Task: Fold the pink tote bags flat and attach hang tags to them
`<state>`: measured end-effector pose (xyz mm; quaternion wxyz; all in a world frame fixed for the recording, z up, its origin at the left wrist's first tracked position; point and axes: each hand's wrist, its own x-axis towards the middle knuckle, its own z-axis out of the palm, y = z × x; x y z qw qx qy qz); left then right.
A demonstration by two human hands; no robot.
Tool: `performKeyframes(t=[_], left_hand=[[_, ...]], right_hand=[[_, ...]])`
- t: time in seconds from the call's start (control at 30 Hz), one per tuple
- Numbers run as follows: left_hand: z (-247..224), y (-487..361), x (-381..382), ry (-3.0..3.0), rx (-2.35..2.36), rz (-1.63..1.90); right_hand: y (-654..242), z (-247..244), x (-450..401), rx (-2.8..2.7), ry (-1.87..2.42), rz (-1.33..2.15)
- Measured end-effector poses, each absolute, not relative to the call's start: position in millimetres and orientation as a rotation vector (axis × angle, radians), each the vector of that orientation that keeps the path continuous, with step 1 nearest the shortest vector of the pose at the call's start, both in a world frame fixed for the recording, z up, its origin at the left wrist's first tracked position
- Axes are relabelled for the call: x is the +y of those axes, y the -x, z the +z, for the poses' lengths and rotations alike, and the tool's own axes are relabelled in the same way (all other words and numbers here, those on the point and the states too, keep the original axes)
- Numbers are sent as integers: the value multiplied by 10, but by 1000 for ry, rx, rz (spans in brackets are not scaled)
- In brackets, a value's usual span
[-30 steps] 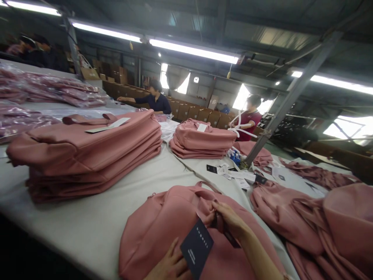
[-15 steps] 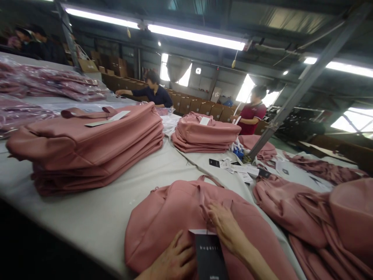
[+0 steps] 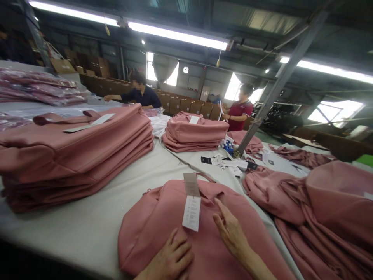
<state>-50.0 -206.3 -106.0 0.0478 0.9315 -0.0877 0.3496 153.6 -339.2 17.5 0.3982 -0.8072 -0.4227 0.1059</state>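
A pink bag [image 3: 163,217] lies on the pale table cover in front of me. My left hand [image 3: 173,256] rests on its lower part with the fingers spread. To the right, my right hand [image 3: 230,227] is over the bag, thumb and fingers apart, close to the bag's strap [image 3: 214,196]. Between and above my hands, a white printed hang tag [image 3: 191,213] lies on the bag, with a greyish tag [image 3: 190,184] just above it. Neither hand grips a tag.
Stacked pink bags [image 3: 96,147] stand at left, another stack [image 3: 195,134] behind. More pink bags [image 3: 329,206] heap at right. Loose tags [image 3: 227,163] lie near a slanted metal post [image 3: 262,101]. Wrapped goods [image 3: 37,87] lie far left. Two people [image 3: 142,93] work across the table.
The black tag has flipped up and away from me, so white print now shows. My right hand has come off the strap and opened. The view has shifted slightly right.
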Motion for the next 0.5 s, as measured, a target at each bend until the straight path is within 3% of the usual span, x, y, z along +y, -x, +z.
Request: performKeyframes(t=[0.1,0.27,0.4,0.5], left_hand=[[-1071,454,-2053,-2823,-274,1273],[-975,440,-2061,-2853,-279,1216],[-998,463,-2094,-2712,-241,1364],[-1075,548,-2095,-2648,-320,1301]], right_hand=[[-1543,181,-3380,-1048,2096,147],[-1418,-11,-3154,-1050,2163,285],[-1273,-51,-2948,-1148,2289,34],[-1089,-113,-2934,-1396,2431,378]])
